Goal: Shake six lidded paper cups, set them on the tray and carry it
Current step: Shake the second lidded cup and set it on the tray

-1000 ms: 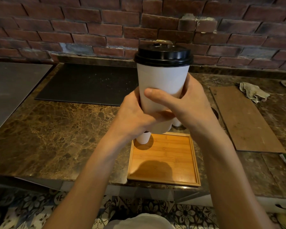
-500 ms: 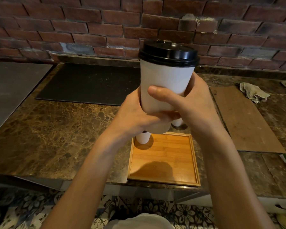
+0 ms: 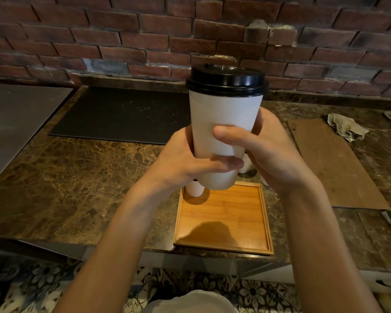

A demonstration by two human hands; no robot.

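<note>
Both hands, left and right, fingers wrapped tight round upright lidded cup above tray.

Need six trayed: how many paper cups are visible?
3: the held cup in the left hand and right hand; a corner cup at the tray's far left; a rear cup behind the hands. Others may be hidden.
</note>
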